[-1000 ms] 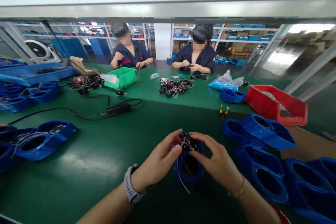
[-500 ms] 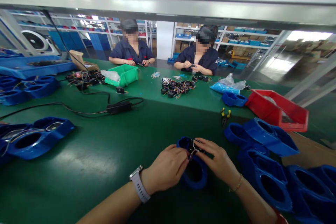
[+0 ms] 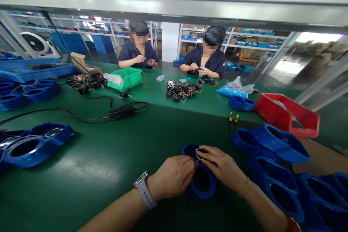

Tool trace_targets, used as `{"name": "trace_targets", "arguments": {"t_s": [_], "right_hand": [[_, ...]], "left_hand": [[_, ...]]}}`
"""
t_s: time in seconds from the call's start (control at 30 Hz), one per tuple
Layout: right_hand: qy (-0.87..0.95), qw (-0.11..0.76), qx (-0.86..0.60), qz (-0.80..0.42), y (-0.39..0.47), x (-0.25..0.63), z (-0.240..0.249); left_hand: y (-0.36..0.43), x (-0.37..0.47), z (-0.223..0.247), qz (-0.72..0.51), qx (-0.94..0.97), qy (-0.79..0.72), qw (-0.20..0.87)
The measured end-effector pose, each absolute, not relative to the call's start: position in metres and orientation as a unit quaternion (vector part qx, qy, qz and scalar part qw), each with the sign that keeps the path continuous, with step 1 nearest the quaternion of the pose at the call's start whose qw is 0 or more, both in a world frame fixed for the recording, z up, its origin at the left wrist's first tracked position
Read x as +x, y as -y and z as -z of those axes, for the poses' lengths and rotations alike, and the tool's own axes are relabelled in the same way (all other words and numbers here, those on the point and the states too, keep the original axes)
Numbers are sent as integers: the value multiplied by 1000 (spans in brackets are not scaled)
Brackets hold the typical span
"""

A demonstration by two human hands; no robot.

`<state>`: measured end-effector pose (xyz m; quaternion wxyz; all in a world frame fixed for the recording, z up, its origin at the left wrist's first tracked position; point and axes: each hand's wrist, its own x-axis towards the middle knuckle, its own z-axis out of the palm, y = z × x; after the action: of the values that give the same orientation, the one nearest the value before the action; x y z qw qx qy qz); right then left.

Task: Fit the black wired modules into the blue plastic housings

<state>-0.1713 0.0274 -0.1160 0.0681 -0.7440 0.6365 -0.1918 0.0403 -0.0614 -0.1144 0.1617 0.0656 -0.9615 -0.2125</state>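
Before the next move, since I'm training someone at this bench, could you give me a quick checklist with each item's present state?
1. Right hand on the black part: ok, its fingers lie on it.
2. Left hand holding the thin wires: cannot tell, its fingertips are hidden beside them.
3. Black part fully seated in the blue housing: cannot tell, the hands cover much of it.
4. Pliers clear of both hands: ok, they lie apart on the green table.
5. Black cable clear of the blue housing: ok, it lies well apart.
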Motion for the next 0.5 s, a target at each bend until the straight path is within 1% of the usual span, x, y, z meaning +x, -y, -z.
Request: {"name": "trace_targets", "arguments": {"t_s": [0.2,0.3,0.4,0.43,0.5], "right_hand": [[-640,105,-754,105,-33,-161,103],[-653,129,-738,110,-43,-154,101],[-648,180,-727,139,-48,-170,95],[-667,167,-711,148,-48,-182,92],[-760,81,-633,123,-44,-216,84]], "left_hand": [[54,35,115,202,105,956,183],[44,28,115,191,106,959,182],[31,24,119,190,74,970,131],[28,24,120,188,75,973,115],[24,28,123,182,86,975,93]]}}
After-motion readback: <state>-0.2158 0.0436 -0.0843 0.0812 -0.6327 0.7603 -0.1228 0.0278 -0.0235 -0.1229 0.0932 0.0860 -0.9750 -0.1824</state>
